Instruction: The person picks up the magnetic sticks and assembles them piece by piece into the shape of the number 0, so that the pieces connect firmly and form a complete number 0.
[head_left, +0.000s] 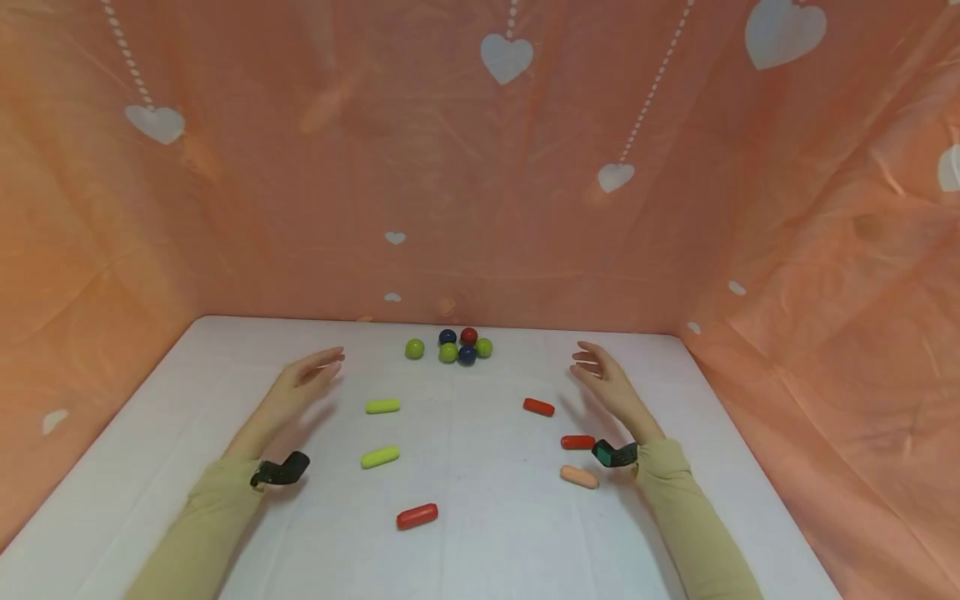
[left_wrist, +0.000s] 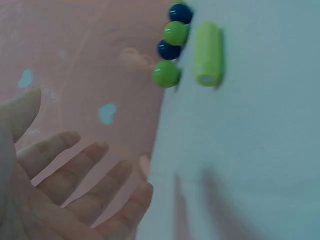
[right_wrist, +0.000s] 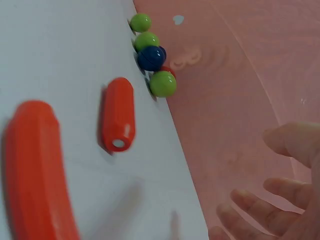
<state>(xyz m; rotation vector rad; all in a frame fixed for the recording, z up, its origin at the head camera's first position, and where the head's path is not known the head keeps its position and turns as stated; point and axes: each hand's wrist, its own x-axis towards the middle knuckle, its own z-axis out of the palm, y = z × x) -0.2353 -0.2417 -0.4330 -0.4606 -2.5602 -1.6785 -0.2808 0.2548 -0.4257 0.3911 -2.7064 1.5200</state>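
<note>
My left hand [head_left: 302,383] hovers over the left of the white table, fingers extended and holding nothing. Nearest to it lies a yellow-green stick [head_left: 382,406], with a second yellow-green stick [head_left: 380,457] closer to me. On the right, my right hand [head_left: 606,385] is raised with loosely bent fingers and nothing in it. Beside it lie a red stick [head_left: 538,407], another red stick [head_left: 577,442] and an orange stick [head_left: 580,477]. A third red stick [head_left: 417,517] rests near the front middle. In the right wrist view, a red stick [right_wrist: 119,115] shows a small pale spot on its end.
Several glossy balls sit at the table's back edge: a green ball [head_left: 415,349] a little apart on the left, then a cluster with a red ball [head_left: 468,336] and a dark blue ball [head_left: 467,355]. An orange curtain [head_left: 450,167] with white hearts surrounds the white table [head_left: 480,550].
</note>
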